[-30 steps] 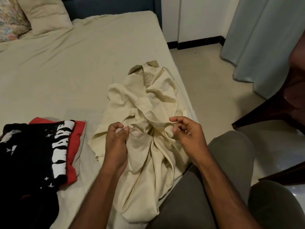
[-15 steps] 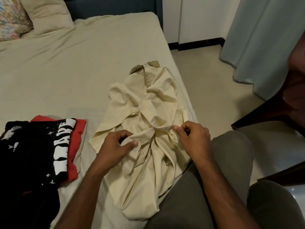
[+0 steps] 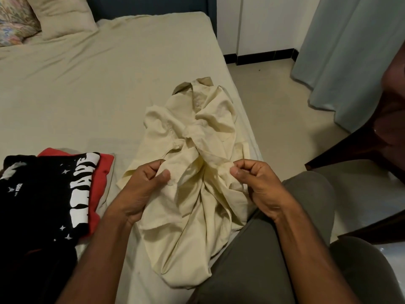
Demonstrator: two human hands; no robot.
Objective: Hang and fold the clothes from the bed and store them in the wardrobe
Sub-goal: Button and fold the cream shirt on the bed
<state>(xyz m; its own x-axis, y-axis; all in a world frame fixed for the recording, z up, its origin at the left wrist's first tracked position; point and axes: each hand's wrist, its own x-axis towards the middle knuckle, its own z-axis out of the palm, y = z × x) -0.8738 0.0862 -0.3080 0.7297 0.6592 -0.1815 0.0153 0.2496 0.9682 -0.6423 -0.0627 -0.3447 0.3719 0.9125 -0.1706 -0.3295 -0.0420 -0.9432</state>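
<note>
A crumpled cream button shirt (image 3: 197,137) lies on the bed (image 3: 87,88) near its right edge, collar pointing away from me. My left hand (image 3: 144,183) pinches the shirt's left front edge between thumb and curled fingers. My right hand (image 3: 254,181) pinches the right front edge the same way. The shirt's lower part bunches between my forearms and hangs over the bed edge. A black printed T-shirt (image 3: 43,194) lies folded on top of a red garment (image 3: 103,172) at the left.
Two pillows (image 3: 59,16) sit at the head of the bed. A pale curtain (image 3: 350,51) hangs at the right over the tiled floor (image 3: 274,106). A dark wooden chair (image 3: 361,150) stands close to my knees, which are in grey trousers.
Both hands shifted their grip along the shirt's front edges and moved slightly apart, pulling the cloth between them. The shirt's upper part has bunched a little differently.
</note>
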